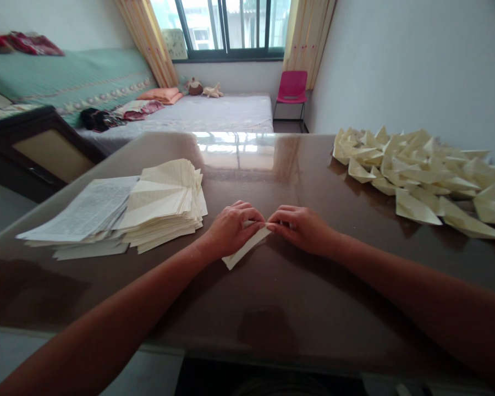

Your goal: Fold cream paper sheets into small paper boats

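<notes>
Both my hands rest on a glossy brown table [272,297] and meet over one folded strip of pale paper [244,250]. My left hand [233,226] has its fingers curled down onto the paper's upper end. My right hand [301,226] presses the same piece from the right, fingertips touching those of the left. The paper's lower corner sticks out under my left wrist.
A fanned stack of printed and folded sheets [148,209] lies at the left. A heap of several folded paper boats [421,176] covers the table's right side. Beyond the table are a bed [214,113], a pink chair [292,88] and a window.
</notes>
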The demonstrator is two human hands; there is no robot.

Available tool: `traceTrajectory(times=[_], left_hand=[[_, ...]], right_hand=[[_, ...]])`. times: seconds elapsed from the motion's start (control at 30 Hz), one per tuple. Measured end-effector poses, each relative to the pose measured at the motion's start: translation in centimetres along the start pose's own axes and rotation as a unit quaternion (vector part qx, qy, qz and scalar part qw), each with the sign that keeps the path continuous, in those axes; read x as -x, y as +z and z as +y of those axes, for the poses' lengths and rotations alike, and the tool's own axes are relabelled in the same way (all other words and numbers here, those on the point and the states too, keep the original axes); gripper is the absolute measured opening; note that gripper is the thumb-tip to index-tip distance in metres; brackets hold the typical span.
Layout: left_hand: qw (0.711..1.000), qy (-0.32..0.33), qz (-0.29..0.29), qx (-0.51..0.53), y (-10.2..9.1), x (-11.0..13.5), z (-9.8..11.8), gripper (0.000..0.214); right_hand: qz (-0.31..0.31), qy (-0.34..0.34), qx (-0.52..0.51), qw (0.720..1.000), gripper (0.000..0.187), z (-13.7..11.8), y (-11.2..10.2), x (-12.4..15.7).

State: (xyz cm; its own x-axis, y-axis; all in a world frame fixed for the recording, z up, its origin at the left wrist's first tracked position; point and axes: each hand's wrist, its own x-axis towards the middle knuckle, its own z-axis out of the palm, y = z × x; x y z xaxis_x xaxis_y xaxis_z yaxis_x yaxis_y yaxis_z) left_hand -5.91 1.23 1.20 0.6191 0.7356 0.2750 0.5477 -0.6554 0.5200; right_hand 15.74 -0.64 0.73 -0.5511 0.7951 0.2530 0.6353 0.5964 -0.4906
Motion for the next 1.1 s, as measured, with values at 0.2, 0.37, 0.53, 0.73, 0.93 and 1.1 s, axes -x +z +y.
traceTrajectory(times=[0.2, 0.37, 0.53, 0.73, 0.93, 1.1], left_hand=[[0.999, 0.010, -0.040, -0.006, 0.3, 0.1, 0.3, 0.018], [0.997, -0.056, 0.042, 0.027, 0.2, -0.1, -1.2, 0.037], [0.995, -0.093, 0.019, -0.020, -0.2, -0.2, -2.1, 0.041], [0.989, -0.134, 0.049, -0.026, -0.7, -0.2, -1.8, 0.040], [0.989, -0.138, 0.058, 0.017, -1.0, -0.3, -2.8, 0.026], [0.993, -0.107, -0.008, 0.045, -0.6, -0.1, -1.9, 0.020]], right_hand=[[-0.058, -0.043, 0.071, 0.995, 0.032, -0.1, -0.3, 0.2], [-0.046, 0.033, -0.019, 0.998, 0.034, 1.3, -0.9, -0.4], [-0.020, 0.118, -0.092, 0.989, 0.037, 2.6, -1.4, -0.8], [0.021, 0.151, -0.135, 0.979, 0.039, 2.9, -1.5, -0.9], [-0.099, 0.095, -0.056, 0.989, 0.037, 2.2, -1.8, -0.9], [-0.174, 0.073, 0.011, 0.982, 0.040, 1.5, -2.9, -0.5]])
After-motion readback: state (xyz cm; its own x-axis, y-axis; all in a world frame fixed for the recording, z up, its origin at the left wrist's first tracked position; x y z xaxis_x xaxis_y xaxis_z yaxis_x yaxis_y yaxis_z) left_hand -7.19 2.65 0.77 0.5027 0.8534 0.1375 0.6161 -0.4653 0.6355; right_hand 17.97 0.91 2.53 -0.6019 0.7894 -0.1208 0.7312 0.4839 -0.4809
